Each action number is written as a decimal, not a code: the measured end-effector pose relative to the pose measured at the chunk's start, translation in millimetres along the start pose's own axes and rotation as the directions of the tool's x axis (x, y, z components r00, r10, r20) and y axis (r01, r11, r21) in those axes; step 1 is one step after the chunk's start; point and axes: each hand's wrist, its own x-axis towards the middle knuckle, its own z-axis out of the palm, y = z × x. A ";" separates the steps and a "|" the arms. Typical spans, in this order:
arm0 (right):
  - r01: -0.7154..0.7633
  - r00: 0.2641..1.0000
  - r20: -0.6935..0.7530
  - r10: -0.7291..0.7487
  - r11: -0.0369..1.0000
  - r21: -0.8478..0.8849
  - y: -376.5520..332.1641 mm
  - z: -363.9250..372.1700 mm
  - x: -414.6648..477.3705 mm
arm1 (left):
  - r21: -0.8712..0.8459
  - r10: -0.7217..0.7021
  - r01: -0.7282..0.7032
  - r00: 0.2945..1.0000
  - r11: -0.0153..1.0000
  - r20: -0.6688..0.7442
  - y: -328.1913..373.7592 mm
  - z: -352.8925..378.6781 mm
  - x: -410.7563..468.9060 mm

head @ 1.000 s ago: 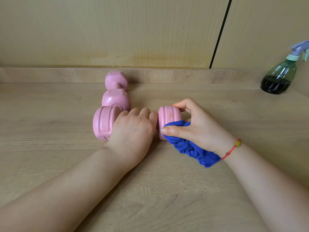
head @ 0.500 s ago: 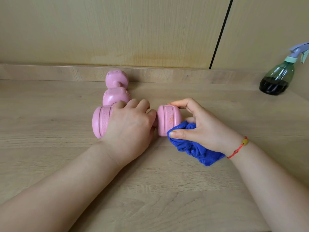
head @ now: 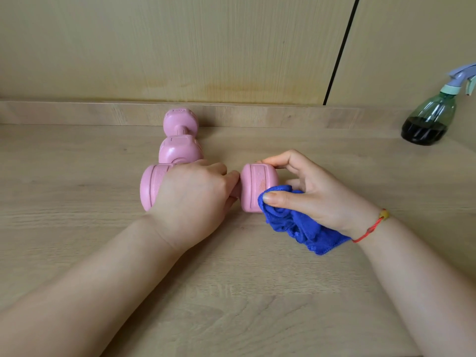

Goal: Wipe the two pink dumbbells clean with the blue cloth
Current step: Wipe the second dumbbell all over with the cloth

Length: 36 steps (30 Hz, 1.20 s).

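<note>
A pink dumbbell (head: 256, 184) lies crosswise on the wooden table. My left hand (head: 192, 199) grips its handle, hiding the bar between the two heads. My right hand (head: 313, 194) holds the bunched blue cloth (head: 296, 222) against the right head, thumb on the cloth and fingers curled over the head's far side. The second pink dumbbell (head: 180, 143) lies behind, pointing away toward the wall, touching the first one's left head.
A green spray bottle (head: 428, 119) with dark liquid and a lilac trigger stands at the far right by the wall. A low wooden ledge (head: 77, 113) runs along the back of the table (head: 231, 305). Wood panels rise behind.
My right hand with the cloth has shifted slightly around the right head. My left hand slid a little left on the handle. The dumbbell stays in place.
</note>
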 end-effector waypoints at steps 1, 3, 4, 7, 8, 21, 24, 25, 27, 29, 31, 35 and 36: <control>0.001 1.000 -0.014 -0.001 1.000 0.010 0.2 0.6 -0.9 | -0.004 0.001 -0.001 1.000 1.000 0.007 0.1 -0.6 -0.1; 0.009 0.995 -0.098 -0.010 1.000 -0.012 0.4 7.1 0.4 | -0.009 0.002 -0.002 1.000 1.000 0.008 0.5 -1.6 -0.5; 0.011 0.988 -0.153 -0.022 0.998 -0.069 0.0 12.3 1.5 | -0.004 0.000 0.000 1.000 1.000 0.006 0.9 -2.1 -0.9; 0.016 0.972 -0.225 -0.059 0.981 -0.192 0.0 19.9 5.1 | 0.000 0.000 0.000 1.000 1.000 -0.011 1.2 -2.4 -1.4; 0.026 0.975 -0.213 -0.063 0.985 -0.172 0.5 19.9 5.7 | -0.001 0.001 -0.001 1.000 1.000 -0.013 0.9 -2.2 -1.3; -0.022 0.957 -0.288 -0.041 0.977 -0.213 -3.1 24.6 6.1 | 0.028 -0.014 0.015 0.999 0.999 -0.036 3.9 0.8 -1.4; 0.027 0.979 -0.200 -0.041 0.997 -0.071 -0.5 16.1 5.4 | 0.031 -0.019 0.020 0.999 0.999 -0.045 3.6 1.2 -0.6; 0.025 0.986 -0.163 -0.024 1.000 0.003 -0.6 11.7 4.1 | 0.031 -0.018 0.019 0.999 0.999 -0.052 3.6 0.9 -0.8; 0.009 0.995 -0.104 -0.001 0.997 0.075 -2.1 5.2 1.0 | 0.027 -0.015 0.017 0.998 0.999 -0.058 4.1 0.3 -1.2; -0.008 0.996 -0.083 0.014 0.997 0.075 -1.7 3.0 -1.4 | 0.033 -0.014 0.016 0.998 0.999 -0.056 4.7 0.2 -1.5; -0.033 0.993 -0.112 0.040 0.998 0.057 -1.2 7.2 -0.6 | 0.048 -0.012 0.014 0.999 0.999 -0.047 4.9 0.3 -1.8; -0.038 0.965 -0.262 -0.008 0.985 -0.169 -0.5 21.6 4.4 | 0.042 -0.011 0.013 0.998 0.999 -0.056 4.5 2.3 -1.4; -0.022 0.961 -0.274 -0.029 0.983 -0.183 -0.6 22.4 5.3 | 0.041 -0.015 0.017 0.998 0.999 -0.059 4.1 2.3 -0.7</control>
